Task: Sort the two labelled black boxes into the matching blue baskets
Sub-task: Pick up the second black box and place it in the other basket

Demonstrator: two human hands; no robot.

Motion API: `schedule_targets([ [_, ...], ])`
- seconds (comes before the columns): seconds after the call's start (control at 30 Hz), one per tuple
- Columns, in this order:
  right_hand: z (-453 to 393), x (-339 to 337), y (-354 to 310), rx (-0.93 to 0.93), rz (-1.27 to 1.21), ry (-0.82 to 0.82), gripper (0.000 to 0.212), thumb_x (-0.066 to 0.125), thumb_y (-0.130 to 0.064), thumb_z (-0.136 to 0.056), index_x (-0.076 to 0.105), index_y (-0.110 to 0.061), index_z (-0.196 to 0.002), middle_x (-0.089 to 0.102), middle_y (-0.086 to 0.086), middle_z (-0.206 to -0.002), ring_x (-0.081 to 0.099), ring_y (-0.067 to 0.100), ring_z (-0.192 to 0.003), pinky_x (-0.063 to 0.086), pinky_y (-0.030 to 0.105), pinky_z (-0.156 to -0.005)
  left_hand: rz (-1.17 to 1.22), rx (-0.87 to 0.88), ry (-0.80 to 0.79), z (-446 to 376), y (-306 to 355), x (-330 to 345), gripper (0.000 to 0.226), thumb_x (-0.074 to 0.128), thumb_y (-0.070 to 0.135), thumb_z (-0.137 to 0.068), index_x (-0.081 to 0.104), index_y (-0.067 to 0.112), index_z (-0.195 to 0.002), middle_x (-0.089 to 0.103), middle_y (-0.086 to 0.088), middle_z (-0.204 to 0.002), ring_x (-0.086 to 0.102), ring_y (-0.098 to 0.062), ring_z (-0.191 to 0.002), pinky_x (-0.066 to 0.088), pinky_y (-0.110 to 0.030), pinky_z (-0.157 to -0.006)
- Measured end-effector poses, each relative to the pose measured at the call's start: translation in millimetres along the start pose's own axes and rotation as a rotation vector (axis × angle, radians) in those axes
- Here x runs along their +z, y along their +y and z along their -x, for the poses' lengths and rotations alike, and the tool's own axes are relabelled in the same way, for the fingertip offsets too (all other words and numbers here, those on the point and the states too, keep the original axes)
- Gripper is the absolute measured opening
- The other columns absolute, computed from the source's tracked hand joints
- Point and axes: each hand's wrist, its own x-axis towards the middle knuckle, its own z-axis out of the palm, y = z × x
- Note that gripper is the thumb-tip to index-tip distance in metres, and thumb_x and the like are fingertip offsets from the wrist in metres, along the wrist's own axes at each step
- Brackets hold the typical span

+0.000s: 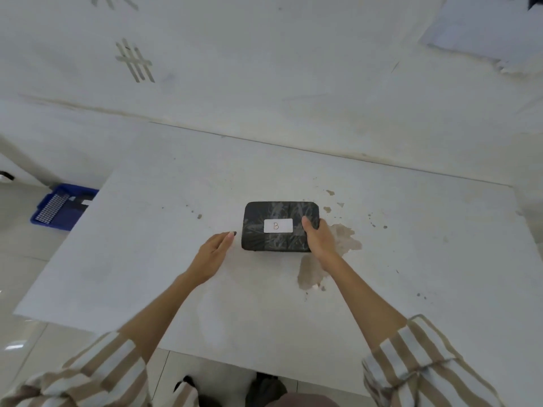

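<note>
A black box (273, 212) with a white label marked B lies flat on the white table (147, 230), near its middle. My right hand (318, 240) grips the box's right end, thumb on top. My left hand (214, 254) is open just left of the box, fingertips a little short of its left edge. A blue basket (63, 207) stands on the floor beyond the table's left edge, with a black box with a white label lying inside it. No second basket is in view.
Brown stains mark the table right of the box and toward me. Grey tape strips (136, 61) are stuck on the floor at the far left. A white sheet-like object (482, 30) lies at the far right.
</note>
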Motion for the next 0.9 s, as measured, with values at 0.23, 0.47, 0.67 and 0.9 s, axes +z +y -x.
schedule_targets([
  [0.23, 0.9, 42.4, -64.6, -0.103, 0.023, 0.031, 0.068, 0.033, -0.048, -0.097, 0.020, -0.005, -0.149, 0.033, 0.014, -0.154, 0.035, 0.034, -0.139, 0.032, 0.043, -0.110, -0.327, 0.071, 0.185, 2.0, -18.5, -87.0, 0.038, 0.042, 0.034, -0.096, 0.055, 0.017, -0.127, 0.058, -0.004, -0.133, 0.054, -0.022, -0.121, 0.040, -0.035, -0.105],
  [0.47, 34.2, 167.0, -90.3, -0.084, 0.079, -0.094, 0.064, 0.029, -0.048, -0.097, 0.030, -0.002, -0.142, 0.042, 0.019, -0.145, 0.043, 0.035, -0.131, 0.035, 0.044, -0.107, -0.556, 0.054, 0.224, 2.1, -75.9, -186.5, 0.038, 0.036, 0.034, -0.098, 0.052, 0.018, -0.129, 0.058, -0.005, -0.133, 0.056, -0.025, -0.119, 0.044, -0.038, -0.102],
  [0.67, 60.4, 296.3, -128.6, -0.070, 0.055, -0.083, 0.066, 0.028, -0.047, -0.098, 0.022, -0.003, -0.147, 0.035, 0.019, -0.151, 0.037, 0.036, -0.136, 0.032, 0.044, -0.109, -0.601, 0.057, 0.232, 1.2, -142.5, -306.7, 0.039, 0.035, 0.039, -0.097, 0.053, 0.021, -0.127, 0.061, -0.004, -0.129, 0.059, -0.026, -0.113, 0.049, -0.040, -0.092],
  [0.9, 79.7, 439.4, -179.0, -0.036, -0.049, 0.034, 0.059, 0.028, -0.044, -0.099, 0.028, -0.001, -0.140, 0.042, 0.020, -0.144, 0.044, 0.036, -0.129, 0.036, 0.043, -0.103, -0.538, 0.057, 0.168, -2.8, -219.6, -437.9, 0.037, 0.034, 0.036, -0.098, 0.053, 0.020, -0.126, 0.060, -0.006, -0.129, 0.057, -0.028, -0.114, 0.049, -0.045, -0.093],
])
